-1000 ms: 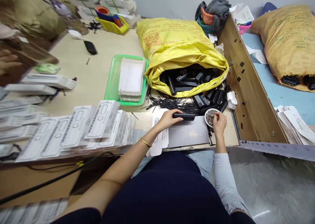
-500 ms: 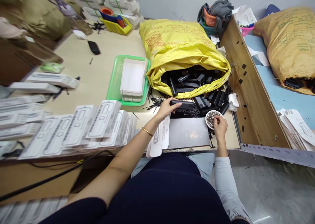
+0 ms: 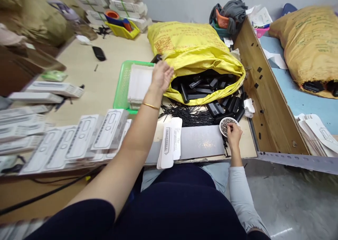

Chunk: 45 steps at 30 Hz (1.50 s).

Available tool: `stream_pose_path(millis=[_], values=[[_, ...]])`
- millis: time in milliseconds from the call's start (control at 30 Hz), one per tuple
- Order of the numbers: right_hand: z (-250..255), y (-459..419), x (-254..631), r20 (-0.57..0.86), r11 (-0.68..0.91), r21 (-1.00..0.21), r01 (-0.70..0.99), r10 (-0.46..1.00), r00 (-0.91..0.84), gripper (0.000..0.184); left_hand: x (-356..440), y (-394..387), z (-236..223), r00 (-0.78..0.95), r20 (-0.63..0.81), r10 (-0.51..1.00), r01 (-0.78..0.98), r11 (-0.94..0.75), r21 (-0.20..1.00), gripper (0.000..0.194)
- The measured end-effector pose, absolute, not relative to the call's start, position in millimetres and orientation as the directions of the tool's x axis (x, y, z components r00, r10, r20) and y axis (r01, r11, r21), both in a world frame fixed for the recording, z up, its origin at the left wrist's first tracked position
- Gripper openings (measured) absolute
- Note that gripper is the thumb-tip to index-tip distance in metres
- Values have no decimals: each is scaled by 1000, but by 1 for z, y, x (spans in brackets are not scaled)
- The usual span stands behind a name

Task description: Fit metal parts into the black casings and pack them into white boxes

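Note:
My left hand (image 3: 162, 76) is over the right side of the green basket (image 3: 120, 87), by the edge of the yellow sack (image 3: 190, 39). Its fingers look loosely apart. Just beyond it shows a black plastic piece (image 3: 156, 58); whether they touch I cannot tell. My right hand (image 3: 233, 134) has its fingertips pinched inside a small white bowl (image 3: 221, 131) of tiny metal parts, which look like screws. What the pinch holds is hidden. Black plastic housings (image 3: 216, 109) and thin black sticks (image 3: 187, 115) lie between the sack's mouth and a grey plate (image 3: 195, 138).
Printed card sleeves (image 3: 169, 141) lie at the table's front edge. White boxes (image 3: 84, 136) stand in rows on the left. A wooden partition (image 3: 271, 92) rises on the right, with an orange sack (image 3: 306, 50) beyond it. A yellow bin (image 3: 123, 29) sits at the back.
My left hand has moved up and left from the black sticks to the basket; the black housing it held is no longer in its earlier place. My right hand remains at the bowl.

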State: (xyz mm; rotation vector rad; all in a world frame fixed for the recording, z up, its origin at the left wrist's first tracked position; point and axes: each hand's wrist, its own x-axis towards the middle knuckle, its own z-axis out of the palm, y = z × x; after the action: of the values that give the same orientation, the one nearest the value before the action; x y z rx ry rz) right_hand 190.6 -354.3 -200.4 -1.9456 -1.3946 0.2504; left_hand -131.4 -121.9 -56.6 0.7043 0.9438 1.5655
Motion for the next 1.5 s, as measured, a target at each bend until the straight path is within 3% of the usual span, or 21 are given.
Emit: stream_pose_path(millis=[67, 133, 200, 300, 400, 600, 733, 1067, 1333, 1500], values=[[-201, -354, 191, 241, -155, -649, 745, 887, 394, 20, -98, -145, -78, -150, 11, 989, -305, -57, 951, 12], [-201, -354, 191, 242, -150, -651, 744, 888, 390, 19, -59, -172, -100, -41, 81, 996, 7, -81, 997, 15], [-202, -354, 192, 244, -147, -651, 745, 888, 389, 20, -18, -198, -120, 272, 127, 954, 402, -233, 885, 23], [-203, -355, 192, 258, -136, -652, 746, 886, 386, 20, 34, -225, -142, 556, 47, 830, 531, -399, 747, 27], [-202, -357, 192, 272, -108, -688, 718, 878, 394, 19, 66, -237, -156, 632, -36, 774, 612, -469, 637, 50], [-198, -358, 184, 206, -71, -886, 459, 825, 526, 23, 84, -233, -160, 690, -169, 704, 675, -541, 501, 39], [-194, -357, 178, 168, -53, -933, 357, 813, 558, 24, 91, -239, -155, 656, -221, 722, 724, -517, 456, 36], [-194, -363, 178, 188, -70, -910, 409, 809, 557, 22, 100, -220, -141, 658, -334, 675, 733, -474, 488, 36], [-195, -374, 189, 194, -122, -819, 560, 861, 470, 19, 89, -217, -147, 733, -352, 582, 673, -544, 501, 69], [-196, -372, 190, 152, -106, -893, 438, 844, 515, 19, 74, -210, -147, 782, -352, 515, 618, -566, 545, 78]])
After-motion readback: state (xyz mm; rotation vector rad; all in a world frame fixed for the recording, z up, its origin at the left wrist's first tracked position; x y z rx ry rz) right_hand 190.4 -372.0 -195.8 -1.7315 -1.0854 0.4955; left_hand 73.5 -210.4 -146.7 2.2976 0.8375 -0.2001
